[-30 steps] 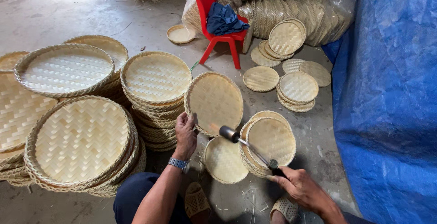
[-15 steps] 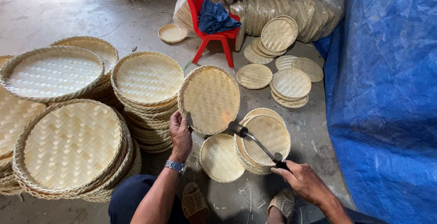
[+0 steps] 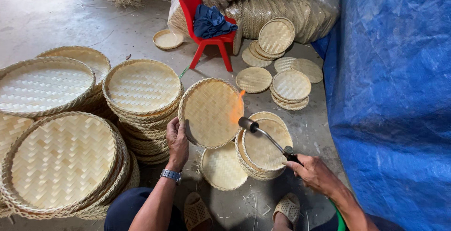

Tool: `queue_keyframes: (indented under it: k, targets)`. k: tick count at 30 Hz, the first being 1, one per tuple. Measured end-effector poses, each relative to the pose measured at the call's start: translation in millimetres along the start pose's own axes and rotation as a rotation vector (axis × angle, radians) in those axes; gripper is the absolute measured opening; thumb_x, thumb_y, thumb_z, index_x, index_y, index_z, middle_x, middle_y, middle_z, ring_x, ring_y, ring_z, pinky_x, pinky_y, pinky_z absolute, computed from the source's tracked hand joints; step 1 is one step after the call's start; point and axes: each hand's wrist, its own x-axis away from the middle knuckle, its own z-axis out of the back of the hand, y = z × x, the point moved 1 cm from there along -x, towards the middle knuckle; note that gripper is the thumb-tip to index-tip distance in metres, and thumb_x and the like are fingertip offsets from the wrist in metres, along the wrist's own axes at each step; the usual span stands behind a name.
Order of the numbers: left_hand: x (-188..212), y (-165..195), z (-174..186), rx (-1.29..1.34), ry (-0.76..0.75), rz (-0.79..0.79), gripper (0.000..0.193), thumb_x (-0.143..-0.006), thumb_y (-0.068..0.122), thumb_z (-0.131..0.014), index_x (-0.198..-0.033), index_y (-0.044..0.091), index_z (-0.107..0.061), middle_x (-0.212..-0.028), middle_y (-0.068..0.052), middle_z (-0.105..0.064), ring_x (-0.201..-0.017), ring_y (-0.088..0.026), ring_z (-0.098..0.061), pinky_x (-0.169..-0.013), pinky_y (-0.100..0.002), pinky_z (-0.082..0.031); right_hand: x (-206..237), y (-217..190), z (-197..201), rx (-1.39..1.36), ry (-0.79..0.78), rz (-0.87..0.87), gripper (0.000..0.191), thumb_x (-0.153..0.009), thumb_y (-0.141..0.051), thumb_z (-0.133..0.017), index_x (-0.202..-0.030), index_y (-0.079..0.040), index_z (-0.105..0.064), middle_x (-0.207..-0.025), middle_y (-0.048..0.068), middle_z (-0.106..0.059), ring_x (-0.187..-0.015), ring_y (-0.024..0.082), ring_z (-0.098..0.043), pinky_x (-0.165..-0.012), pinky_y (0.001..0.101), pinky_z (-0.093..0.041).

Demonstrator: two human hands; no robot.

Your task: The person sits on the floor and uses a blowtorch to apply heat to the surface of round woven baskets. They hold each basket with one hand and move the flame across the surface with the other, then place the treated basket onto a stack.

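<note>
I see my left hand [image 3: 177, 139] closed around the rim of a round, flat, woven bamboo tray [image 3: 211, 112]. The tray stands tilted up on its edge, just in front of the red plastic chair [image 3: 206, 22] and a little nearer to me. My thumb lies on the tray's woven face and my fingers curl behind the rim.

My right hand [image 3: 315, 174] is closed tight on the handle of a black metal gas torch [image 3: 268, 137]. Its nozzle points at the tray's right side, and a small orange flame [image 3: 236, 109] licks the rim there.

What could go wrong? I think the flame could burn a dark spot or set the dry bamboo on fire if it sits too long in one place. The flame is also close to the short stack of small woven trays [image 3: 263, 149] lying flat just under the torch, so those could get burnt too. My left fingers are on the same tray, on the side away from the flame, and heat could creep toward them. The big blue plastic sheet [image 3: 394, 95] hangs to the right of the chair; it could melt if the torch swung that way.

Tall stacks of bigger woven trays [image 3: 141, 99] sit left of the chair.
</note>
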Motion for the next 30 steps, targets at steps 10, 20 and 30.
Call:
queue_keyframes:
  k: [10,20,30]
  targets:
    - [-15,6,4,-0.042,-0.020,0.011,0.027,-0.104,0.022,-0.063,-0.118,0.000,-0.057,-0.097,0.000,-0.060,-0.083,-0.006,-0.052,-0.071,-0.020,-0.047,11,-6,12,-0.238,-0.016,-0.181,0.039,-0.094,-0.038,-0.066,-0.076,-0.003,-0.067,-0.052,0.002,-0.054,-0.037,0.012,-0.049,-0.033,0.0320,-0.037]
    - [-29,25,7,-0.291,-0.055,-0.052,0.026,-0.105,0.023,-0.060,-0.117,0.001,-0.062,-0.099,-0.003,-0.065,-0.088,-0.009,-0.057,-0.077,-0.024,-0.051,13,0,17,-0.220,-0.057,-0.168,0.044,-0.094,-0.043,-0.065,-0.074,-0.003,-0.065,-0.048,0.003,-0.054,-0.036,0.013,-0.051,-0.033,0.0305,-0.040]
    - [-22,29,-5,-0.402,-0.176,-0.058,0.025,-0.105,0.023,-0.058,-0.118,0.003,-0.065,-0.102,-0.007,-0.069,-0.092,-0.013,-0.061,-0.081,-0.029,-0.053,-6,-39,30,-0.215,-0.037,-0.075,0.045,-0.095,-0.043,-0.062,-0.075,-0.003,-0.063,-0.046,0.005,-0.054,-0.036,0.015,-0.053,-0.035,0.0314,-0.040]
